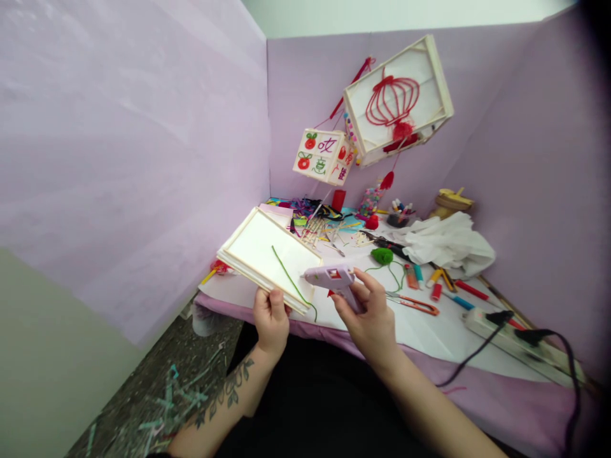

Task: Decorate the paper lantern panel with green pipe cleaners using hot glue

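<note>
My left hand [271, 321] grips the near edge of a white paper panel framed with thin wooden strips [260, 245], thumb on top. The panel is tilted above the table's front edge. A strand of green yarn [286, 272] lies across its white face, one end hanging past the near edge. In my right hand [370, 312] is a pale purple hot glue gun [334, 280], fingers wrapped round its handle. The nozzle points left, close over the panel beside the yarn; I cannot tell if it touches.
Behind the panel hang a small decorated lantern [324, 156] and a larger lantern [396, 98]. On the right lie a green yarn ball [382, 256], orange-handled scissors [415, 304], several markers [471, 291], crumpled white cloth [451, 242] and a power strip [515, 346] with black cords.
</note>
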Demonstrator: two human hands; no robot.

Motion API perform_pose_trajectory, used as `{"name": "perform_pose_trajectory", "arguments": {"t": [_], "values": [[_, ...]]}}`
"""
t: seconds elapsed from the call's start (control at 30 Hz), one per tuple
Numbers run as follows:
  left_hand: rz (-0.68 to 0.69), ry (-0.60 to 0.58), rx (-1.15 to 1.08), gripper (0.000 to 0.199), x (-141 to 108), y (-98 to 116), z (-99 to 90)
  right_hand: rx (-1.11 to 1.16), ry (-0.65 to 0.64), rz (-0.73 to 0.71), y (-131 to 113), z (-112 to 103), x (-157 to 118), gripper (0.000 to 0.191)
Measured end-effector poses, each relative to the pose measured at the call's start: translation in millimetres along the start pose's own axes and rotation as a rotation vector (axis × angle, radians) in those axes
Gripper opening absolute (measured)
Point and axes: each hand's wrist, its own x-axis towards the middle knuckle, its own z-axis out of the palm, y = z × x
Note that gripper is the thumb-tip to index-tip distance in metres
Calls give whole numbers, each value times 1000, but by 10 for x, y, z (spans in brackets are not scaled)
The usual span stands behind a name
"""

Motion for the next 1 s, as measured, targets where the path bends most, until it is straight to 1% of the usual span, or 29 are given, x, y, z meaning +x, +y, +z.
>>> {"name": "perform_pose_trajectory", "arguments": {"t": [0.2,0.37,0.77,1.0], "values": [[10,3,3,37,8,35,13,12,-14,-3,-2,-14,-6,54],[-12,18,-17,40,6,74,35,2,-3,-4,-9,-15,-9,53],[-10,28,-23,42,11,76,41,-24,-5,-14,-37,-47,-38,50],[-4,31,0,41,17,84,42,-32,-22,13,-75,-73,-52,48]]}}
